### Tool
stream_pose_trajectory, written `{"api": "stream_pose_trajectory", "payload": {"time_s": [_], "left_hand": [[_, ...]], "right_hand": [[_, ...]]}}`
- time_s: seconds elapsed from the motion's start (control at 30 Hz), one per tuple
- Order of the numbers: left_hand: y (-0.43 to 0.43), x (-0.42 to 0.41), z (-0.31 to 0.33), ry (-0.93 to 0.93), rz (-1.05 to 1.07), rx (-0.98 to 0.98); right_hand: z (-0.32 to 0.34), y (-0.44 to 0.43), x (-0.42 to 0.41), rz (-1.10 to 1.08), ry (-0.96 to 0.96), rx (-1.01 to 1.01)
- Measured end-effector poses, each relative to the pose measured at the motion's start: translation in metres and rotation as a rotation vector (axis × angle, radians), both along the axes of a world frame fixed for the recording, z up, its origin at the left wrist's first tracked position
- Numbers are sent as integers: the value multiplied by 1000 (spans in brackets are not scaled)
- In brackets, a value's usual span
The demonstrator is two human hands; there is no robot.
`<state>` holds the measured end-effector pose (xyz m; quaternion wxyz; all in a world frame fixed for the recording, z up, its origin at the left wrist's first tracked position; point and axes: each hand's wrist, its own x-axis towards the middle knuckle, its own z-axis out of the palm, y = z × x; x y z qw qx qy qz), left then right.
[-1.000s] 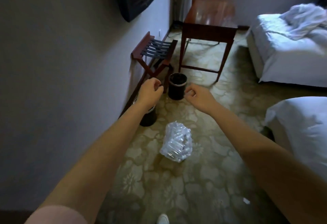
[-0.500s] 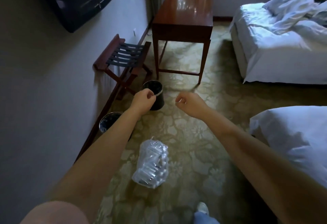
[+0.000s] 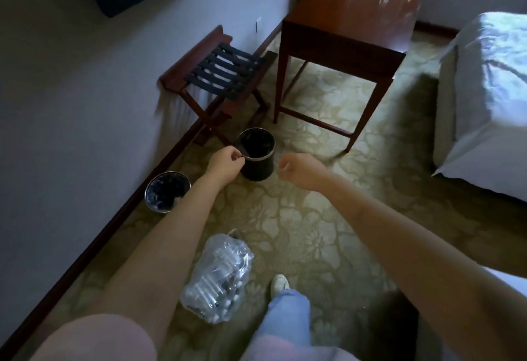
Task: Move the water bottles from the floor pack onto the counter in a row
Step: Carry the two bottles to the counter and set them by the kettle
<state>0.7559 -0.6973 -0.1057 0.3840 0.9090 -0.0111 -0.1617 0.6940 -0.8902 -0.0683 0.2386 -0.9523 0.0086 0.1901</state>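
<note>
A clear plastic-wrapped pack of water bottles (image 3: 218, 278) lies on the patterned carpet near my feet, below my left forearm. My left hand (image 3: 225, 165) is stretched forward with its fingers curled shut, holding nothing, in front of a black bin. My right hand (image 3: 299, 168) is also a loose empty fist, out ahead over the carpet. Both hands are well above and beyond the pack. A polished wooden table (image 3: 353, 15) stands farther ahead by the wall, its top bare.
Two black waste bins stand by the left wall, one (image 3: 256, 155) near my left hand and another (image 3: 166, 192) closer in. A folding luggage rack (image 3: 219, 75) sits beside the table. White beds (image 3: 490, 81) are on the right. My shoe (image 3: 279, 283) is beside the pack.
I have stepped forward: the pack has slid lower and closer in view, the table and bins have come nearer, and my leg and shoe have appeared. Both hands stay curled and empty.
</note>
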Motion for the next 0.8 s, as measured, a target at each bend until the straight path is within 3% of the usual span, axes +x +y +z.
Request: {"api": "stream_pose_trajectory", "payload": {"time_s": [0.33,0.6,0.8], "left_hand": [[-3,66,-3,59,264,-16],[16,7,-29,94,975,20],[3,-70,-38,131,1277,-49]], "right_hand": [[-18,6,150,400,74,-11],[-48,73,192,958,114,34],[-57,111,161,1217,194,50]]}}
